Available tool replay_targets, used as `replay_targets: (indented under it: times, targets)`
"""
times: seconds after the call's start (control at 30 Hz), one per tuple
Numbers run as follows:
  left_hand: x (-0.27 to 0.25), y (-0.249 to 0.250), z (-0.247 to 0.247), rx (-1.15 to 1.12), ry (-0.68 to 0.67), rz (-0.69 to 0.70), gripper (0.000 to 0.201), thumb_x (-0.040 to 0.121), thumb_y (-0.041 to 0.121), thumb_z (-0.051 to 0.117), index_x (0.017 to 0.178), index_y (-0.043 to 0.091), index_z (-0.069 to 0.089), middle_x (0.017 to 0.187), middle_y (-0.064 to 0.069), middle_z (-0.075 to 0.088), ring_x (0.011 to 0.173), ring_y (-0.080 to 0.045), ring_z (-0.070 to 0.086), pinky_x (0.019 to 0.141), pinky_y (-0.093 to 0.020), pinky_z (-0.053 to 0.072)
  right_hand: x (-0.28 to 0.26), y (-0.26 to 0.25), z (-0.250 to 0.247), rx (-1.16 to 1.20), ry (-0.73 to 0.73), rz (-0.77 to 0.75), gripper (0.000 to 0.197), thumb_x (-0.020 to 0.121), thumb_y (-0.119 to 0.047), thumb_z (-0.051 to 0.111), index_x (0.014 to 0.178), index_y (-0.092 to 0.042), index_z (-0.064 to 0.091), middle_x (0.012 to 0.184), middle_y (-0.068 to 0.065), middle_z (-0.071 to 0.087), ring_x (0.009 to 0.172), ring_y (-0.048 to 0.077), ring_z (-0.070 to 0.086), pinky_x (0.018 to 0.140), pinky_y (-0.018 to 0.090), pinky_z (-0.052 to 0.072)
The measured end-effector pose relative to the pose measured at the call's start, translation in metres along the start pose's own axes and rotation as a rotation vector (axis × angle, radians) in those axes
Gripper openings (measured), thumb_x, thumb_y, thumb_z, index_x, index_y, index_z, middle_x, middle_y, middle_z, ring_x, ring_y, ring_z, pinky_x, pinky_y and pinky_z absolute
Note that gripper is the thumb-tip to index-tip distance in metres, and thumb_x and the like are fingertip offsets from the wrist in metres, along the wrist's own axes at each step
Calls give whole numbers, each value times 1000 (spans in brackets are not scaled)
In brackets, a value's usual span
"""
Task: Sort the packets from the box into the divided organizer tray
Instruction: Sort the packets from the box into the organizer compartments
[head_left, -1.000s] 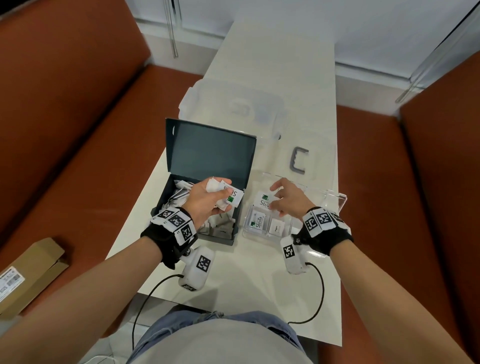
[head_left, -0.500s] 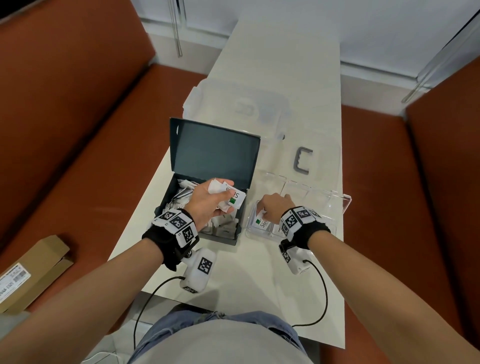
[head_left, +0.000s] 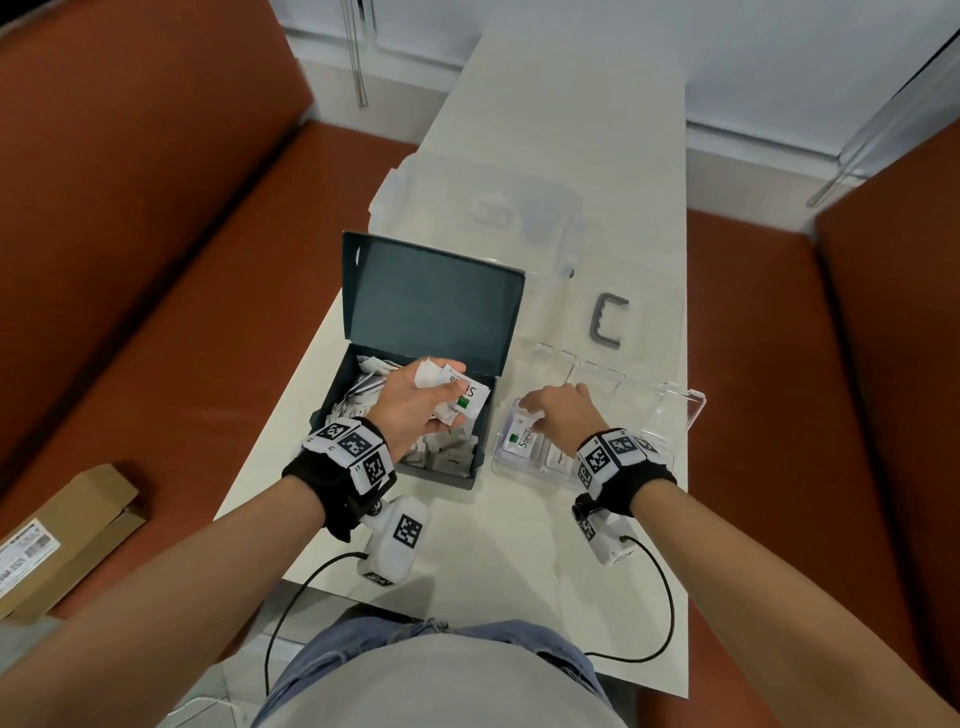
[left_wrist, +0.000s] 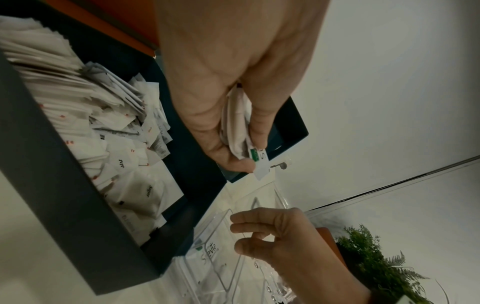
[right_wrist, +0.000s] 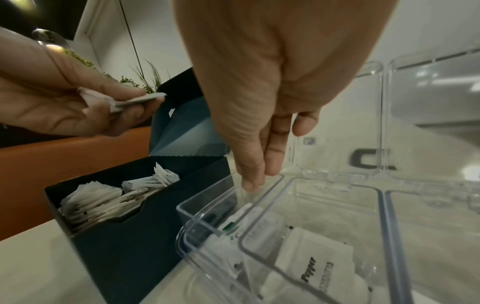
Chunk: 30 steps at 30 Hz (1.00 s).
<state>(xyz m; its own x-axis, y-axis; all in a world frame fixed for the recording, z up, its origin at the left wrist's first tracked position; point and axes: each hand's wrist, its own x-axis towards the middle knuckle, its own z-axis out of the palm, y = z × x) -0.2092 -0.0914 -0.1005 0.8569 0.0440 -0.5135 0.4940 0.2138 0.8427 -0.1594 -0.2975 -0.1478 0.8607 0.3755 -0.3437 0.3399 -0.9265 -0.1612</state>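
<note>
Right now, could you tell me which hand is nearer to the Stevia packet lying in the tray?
Right. The right hand hovers directly over the Stevia packet; the left hand is over the box, holding packets.

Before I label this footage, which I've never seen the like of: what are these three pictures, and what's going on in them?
A person wears three cameras: one on the head looking down, one on each wrist looking along the fingers. On the white table stand a dark box full of paper packets and a clear divided organizer tray. The left hand holds a bunch of packets above the box. The right hand reaches, fingers straight, into the tray's left compartment, where a Stevia packet lies.
</note>
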Motion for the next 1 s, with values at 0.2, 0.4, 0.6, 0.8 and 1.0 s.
replay_targets:
  times: [0.2,0.4,0.6,0.8,1.0]
  targets:
    - [1,1,3,3,-6,1,18,87,1,67,100,14,67,89,-4,68,71,-14,69,68,-30,60,-4,-6,4,-280,-4,7,29,94,-15,51,118,-27,63,103,1,69,105,21,55,90,35,29]
    - [0,3,3,-5,0,2,20,88,1,66,103,12,65,95,-7,66,80,-19,67,66,-29,60,-7,-15,11,-343,-42,-25,22,93,-31,53,108,-31,69,100,-2,69,106,19,50,93,39,28]
    - [0,2,3,-3,0,-3,20,87,1,66,105,11,66,99,-9,67,83,-21,67,68,-30,59,-12,-17,12,-349,-56,-82,25,95,-35,49,110,-34,69,104,-5,67,110,18,48,96,40,27]
    - [3,2,5,-52,-46,-42,18,86,4,69,101,13,67,93,-7,70,77,-19,68,66,-30,60,-18,-16,-8,-150,56,-49,28,97,-30,47,112,-39,68,102,-7,70,104,19,51,87,38,29]
    - [5,6,10,-139,-82,-133,21,92,1,56,106,10,68,101,-16,70,84,-26,69,68,-32,61,-21,-20,-45,631,292,23,20,93,-21,56,103,-19,73,93,-4,73,84,3,62,85,17,46]
